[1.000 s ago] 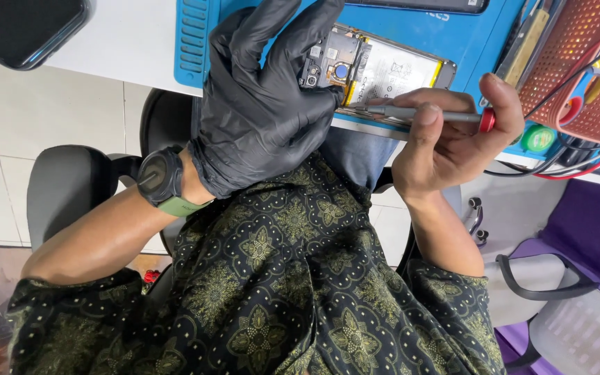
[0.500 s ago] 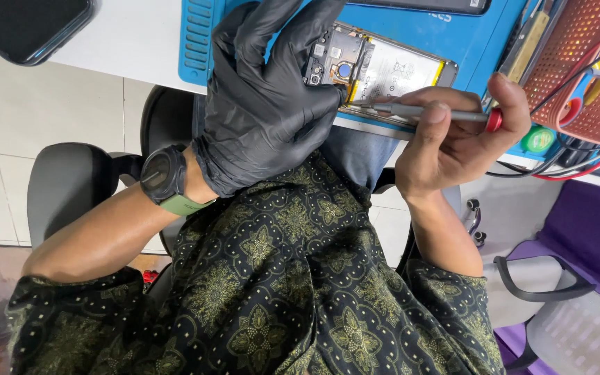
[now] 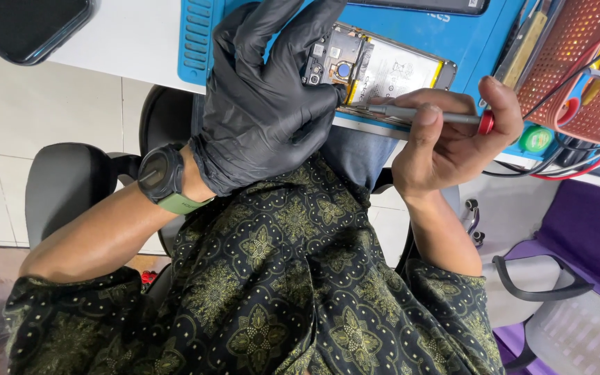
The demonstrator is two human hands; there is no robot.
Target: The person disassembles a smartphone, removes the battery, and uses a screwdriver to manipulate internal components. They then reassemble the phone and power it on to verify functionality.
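Note:
An opened phone (image 3: pixel 383 69), back cover off with battery and circuit board showing, lies on a blue work mat (image 3: pixel 467 38) at the table's edge. My left hand (image 3: pixel 265 104), in a black glove with a dark watch on the wrist, presses down on the phone's camera end. My right hand (image 3: pixel 446 139), bare, grips a slim grey screwdriver (image 3: pixel 425 113) with a red cap. The screwdriver lies nearly flat, with its tip at the phone's near edge beside my left thumb.
A dark phone (image 3: pixel 29 28) lies face-down at the white table's left end. A red mesh basket (image 3: pixel 585 69) with cables and tools stands at the right. Another dark device (image 3: pixel 425 5) lies at the mat's far side. A purple chair (image 3: pixel 578 278) stands at lower right.
My right hand has shifted slightly with the screwdriver, its tip now closer to my left thumb. The left hand still holds the phone down.

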